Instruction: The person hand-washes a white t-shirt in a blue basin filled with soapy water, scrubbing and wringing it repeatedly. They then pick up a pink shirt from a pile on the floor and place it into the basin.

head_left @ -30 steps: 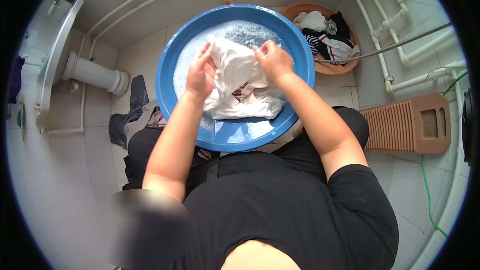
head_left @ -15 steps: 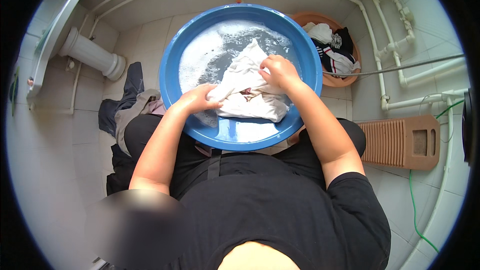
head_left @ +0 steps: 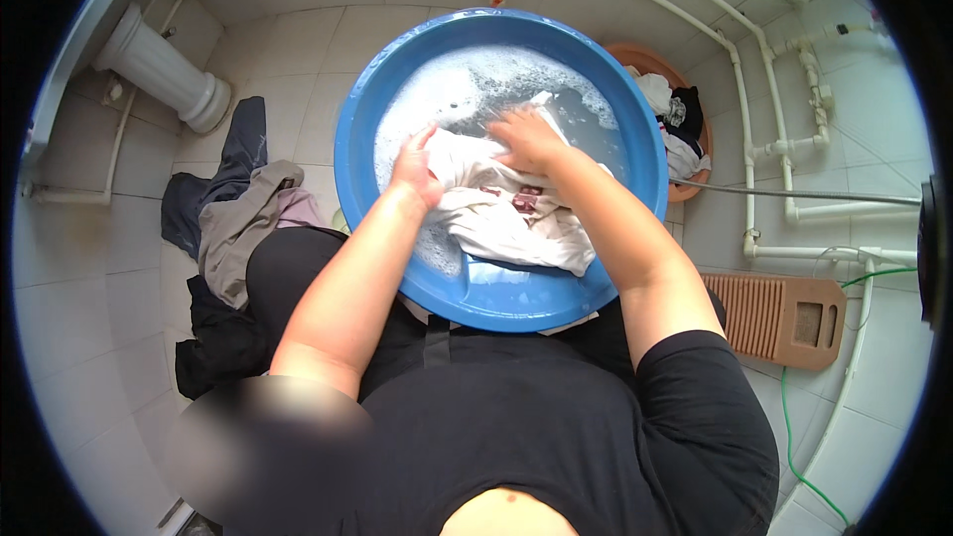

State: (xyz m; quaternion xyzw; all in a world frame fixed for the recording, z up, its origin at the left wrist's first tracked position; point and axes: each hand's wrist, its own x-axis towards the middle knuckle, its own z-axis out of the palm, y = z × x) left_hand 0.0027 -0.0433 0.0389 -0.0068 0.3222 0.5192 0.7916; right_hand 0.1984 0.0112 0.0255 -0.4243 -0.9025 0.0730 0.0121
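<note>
A wet white garment (head_left: 472, 208) with a dark reddish printed patch lies bunched in a big blue basin (head_left: 354, 179) of sudsy water (head_left: 476, 74). At the garment's left edge, my left hand (head_left: 417, 174) has the cloth between thumb and fingers. Across its far side reaches my right hand (head_left: 531, 142), whose fingers are smeared by motion, so their grip is unclear. The garment's near folds rest against the ribbed front slope of the basin.
Right of the basin stands an orange tub (head_left: 703, 134) of clothes, and nearer lies a brown washboard (head_left: 774, 318). Dark and beige clothes (head_left: 243, 218) lie on the floor at left. A white pedestal (head_left: 164, 69) stands far left. White pipes (head_left: 745, 139) and a grey hose (head_left: 794, 193) run at right.
My right hand has moved left over the garment's far part, and my left hand has turned more upright. The garment has spread, showing more of the reddish print. The whole view has shifted slightly.
</note>
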